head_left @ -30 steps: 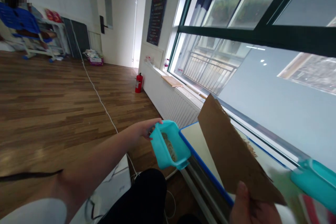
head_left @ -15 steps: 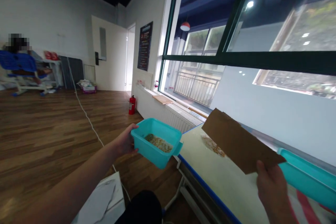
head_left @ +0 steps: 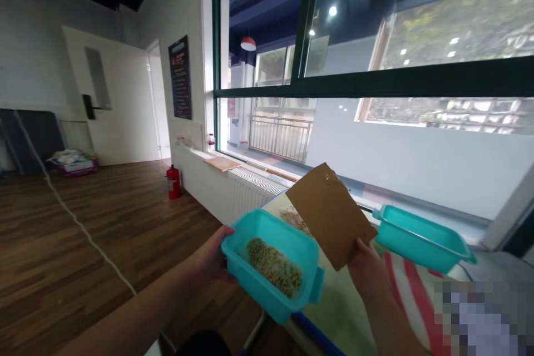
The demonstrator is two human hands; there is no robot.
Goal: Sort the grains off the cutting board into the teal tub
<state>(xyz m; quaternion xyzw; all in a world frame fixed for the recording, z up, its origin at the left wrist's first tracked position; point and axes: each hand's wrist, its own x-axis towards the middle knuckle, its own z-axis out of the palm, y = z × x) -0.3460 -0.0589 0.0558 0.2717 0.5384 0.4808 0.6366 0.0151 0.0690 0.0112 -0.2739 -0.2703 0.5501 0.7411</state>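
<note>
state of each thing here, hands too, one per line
left hand: gripping near teal tub
near teal tub: uncovered, partly filled with grain-like bits
right hand: gripping cardboard sheet
cardboard sheet: raised, slanted
far teal tub: uncovered, upright
door: open
fire extinguisher: upright

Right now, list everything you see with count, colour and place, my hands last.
Near bin: one, turquoise, centre
Table: one, pale, lower right
Grain heaps: two, tan, in near bin, on table
Cardboard: one, brown, above table
Far bin: one, turquoise, right
Striped item: one, red and white, right
Window: one, green frame, right
Radiator: one, white, under window
Board: one, tan, above radiator
Extinguisher: one, red, left of radiator
Door: one, cream, left
Poster: one, dark, beside door
Cable: one, white, lower left
Left fingers: one set, bare, on near bin
Right fingers: one set, bare, on cardboard
</note>
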